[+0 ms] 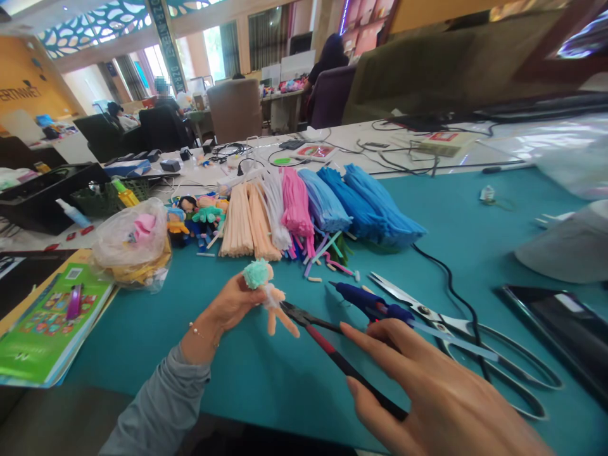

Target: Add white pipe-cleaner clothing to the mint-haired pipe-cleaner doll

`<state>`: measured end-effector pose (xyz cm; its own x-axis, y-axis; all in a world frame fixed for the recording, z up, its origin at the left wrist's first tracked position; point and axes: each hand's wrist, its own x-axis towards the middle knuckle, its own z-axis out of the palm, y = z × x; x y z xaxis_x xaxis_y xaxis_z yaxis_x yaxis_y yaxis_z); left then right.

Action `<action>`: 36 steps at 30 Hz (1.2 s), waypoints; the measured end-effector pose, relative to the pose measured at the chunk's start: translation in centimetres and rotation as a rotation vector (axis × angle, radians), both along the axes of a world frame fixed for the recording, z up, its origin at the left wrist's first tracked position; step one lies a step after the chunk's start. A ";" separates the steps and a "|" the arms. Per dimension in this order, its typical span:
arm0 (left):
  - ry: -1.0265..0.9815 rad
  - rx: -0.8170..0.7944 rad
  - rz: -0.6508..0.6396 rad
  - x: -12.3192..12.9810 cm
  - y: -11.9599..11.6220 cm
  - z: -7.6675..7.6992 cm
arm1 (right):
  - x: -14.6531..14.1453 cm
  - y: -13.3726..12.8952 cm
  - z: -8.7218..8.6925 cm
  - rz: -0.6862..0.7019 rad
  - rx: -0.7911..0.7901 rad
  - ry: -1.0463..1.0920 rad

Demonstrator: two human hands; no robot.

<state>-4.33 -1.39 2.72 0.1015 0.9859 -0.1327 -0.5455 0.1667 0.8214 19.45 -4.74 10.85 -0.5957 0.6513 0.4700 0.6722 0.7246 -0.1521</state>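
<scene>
A small pipe-cleaner doll [272, 297] with mint-green curly hair, a white top and peach limbs is pinched in my left hand [230, 303], just above the mat. My right hand [422, 386] grips black-and-red-handled pliers [327, 345], with the handles spread apart. The pliers' jaws point left and meet the doll's side near its arm and leg; whether they bite on it I cannot tell. Beyond my right hand lies a dark blue glue gun [361, 299] with a glue stick in its rear. Large metal scissors [427, 313] rest beside it, partly beneath the glue stick.
Bundles of peach, white, pink and blue pipe cleaners [297, 206] lie across the back of the green mat [247, 386], with cut scraps before them. Finished dolls [204, 212] and a plastic bag [130, 244] sit left. A phone [546, 323] and black cord [449, 278] lie right.
</scene>
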 end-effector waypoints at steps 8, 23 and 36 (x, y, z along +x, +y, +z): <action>-0.033 0.013 -0.015 0.1 0.0 0.2 | -0.3 -0.2 -0.2 -0.016 0.041 -0.008; -0.061 -0.083 0.061 -0.1 0.0 0.2 | -0.5 -0.9 -1.1 -0.030 -0.008 0.073; -0.084 -0.085 0.041 -0.4 -0.1 0.1 | -1.0 -0.8 -0.9 -0.018 -0.080 0.104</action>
